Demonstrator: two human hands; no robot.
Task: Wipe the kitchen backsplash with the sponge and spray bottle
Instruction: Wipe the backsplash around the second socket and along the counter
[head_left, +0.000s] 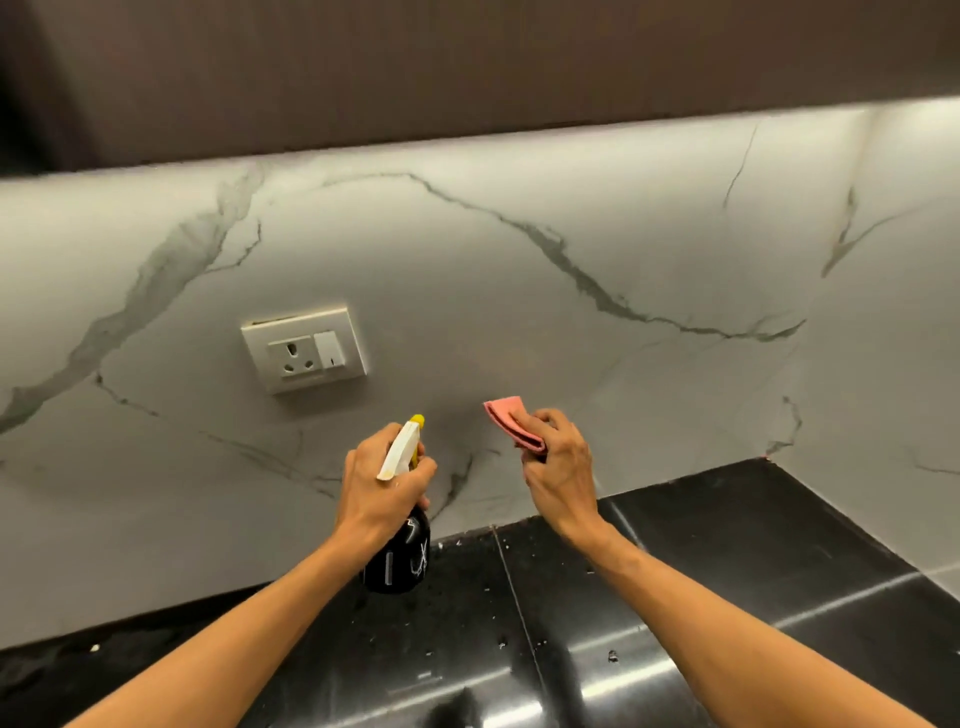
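The white marble backsplash (467, 291) with grey veins fills the middle of the view. My left hand (382, 480) grips a spray bottle (400, 558) with a dark body, a white trigger head and a yellow nozzle that points at the wall. My right hand (558, 467) holds a folded pink sponge cloth (511, 423), pinched between fingers and thumb. It is held up just in front of the backsplash, to the right of the bottle. Whether the sponge touches the wall I cannot tell.
A white socket and switch plate (305, 349) is set in the backsplash, up and left of the bottle. A glossy black countertop (701, 597) with water drops runs below. The wall turns a corner at right (883, 312). Dark cabinets (415, 67) hang above.
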